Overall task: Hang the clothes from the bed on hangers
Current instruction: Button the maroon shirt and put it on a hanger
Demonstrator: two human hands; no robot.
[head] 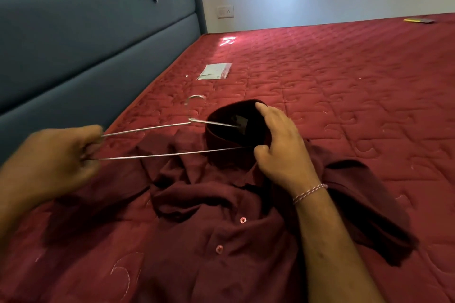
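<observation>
Head view: my two hands work over a shirt on the bed.
Shirt: dark maroon, buttoned, lying crumpled on the red quilted mattress, collar standing up and away from me.
Hanger: thin metal wire, hook pointing toward the headboard, one end reaching into the collar opening.
Left hand: my grip is curled tight round the hanger's near end, where its two wires meet.
Right hand: my grip holds the collar, fingers over its rim, thumb at the front; a thread bracelet circles the wrist.
Mattress, farther off: a small clear packet.
Wall: a white switch plate.
</observation>
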